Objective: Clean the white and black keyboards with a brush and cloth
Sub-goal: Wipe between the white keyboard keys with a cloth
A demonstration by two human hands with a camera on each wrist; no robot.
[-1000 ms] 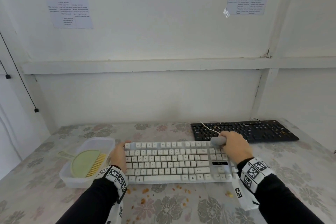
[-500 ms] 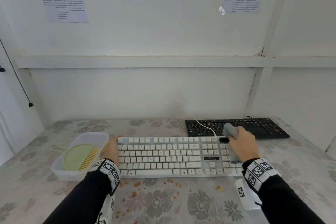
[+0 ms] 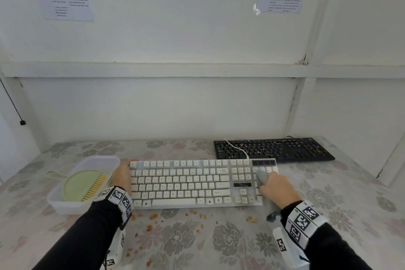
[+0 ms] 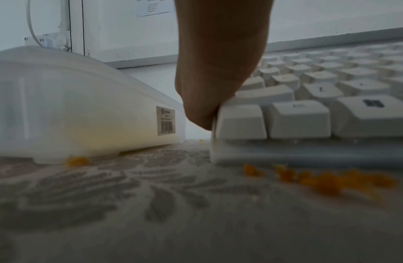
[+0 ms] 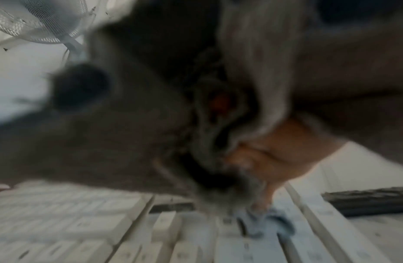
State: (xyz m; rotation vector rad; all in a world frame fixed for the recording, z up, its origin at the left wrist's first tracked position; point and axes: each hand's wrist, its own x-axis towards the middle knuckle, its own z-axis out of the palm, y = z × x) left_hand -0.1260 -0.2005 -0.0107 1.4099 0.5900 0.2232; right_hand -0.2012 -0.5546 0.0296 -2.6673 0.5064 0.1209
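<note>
The white keyboard point(image 3: 188, 182) lies across the table's middle. My left hand point(image 3: 121, 176) holds its left end, the thumb point(image 4: 209, 85) pressed against the edge by the corner key. My right hand point(image 3: 277, 188) grips a grey cloth point(image 3: 262, 178) bunched over the number pad; the right wrist view shows the cloth point(image 5: 139, 124) blurred above the keys. The black keyboard point(image 3: 274, 149) lies behind at the right, with orange crumbs among its keys. A green brush point(image 3: 84, 185) with yellow bristles lies in a plastic tub point(image 3: 65, 204) at the left.
Orange crumbs point(image 3: 153, 217) are scattered on the flowered tablecloth in front of the white keyboard. The white keyboard's cable point(image 3: 236, 148) runs over the black keyboard. The wall stands close behind, and the tub point(image 4: 72, 106) sits right beside my left hand.
My right hand has carried the cloth from the keyboard's top edge rightward and then down onto the number pad. The left hand has stayed at the left end.
</note>
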